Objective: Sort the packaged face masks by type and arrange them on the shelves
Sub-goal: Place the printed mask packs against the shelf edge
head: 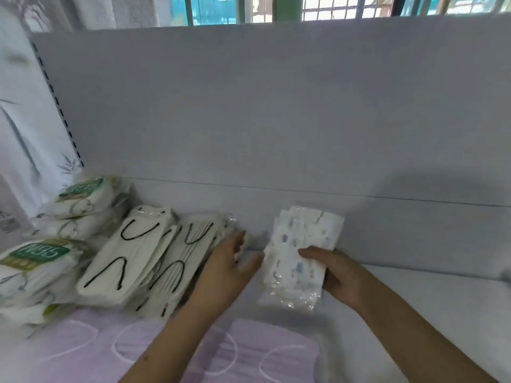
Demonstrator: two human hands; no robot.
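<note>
Two hands over white shelf (414, 294): right hand (336, 275) gripping blue-printed mask packs (300, 252); left hand (229, 261) spread loose against black-looped packs (132, 255); "N95" green-labelled packs (36, 261) leftmost

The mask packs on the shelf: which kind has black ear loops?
The white masks standing beside the left hand. The green-labelled packs sit further left, the lilac masks have white loops, and the right hand holds a blue-patterned pack.

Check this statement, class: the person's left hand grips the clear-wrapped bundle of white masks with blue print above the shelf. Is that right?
Not quite. The head view shows the right hand gripping the clear-wrapped bundle of white masks with blue print above the shelf; the left hand is beside it.
</note>
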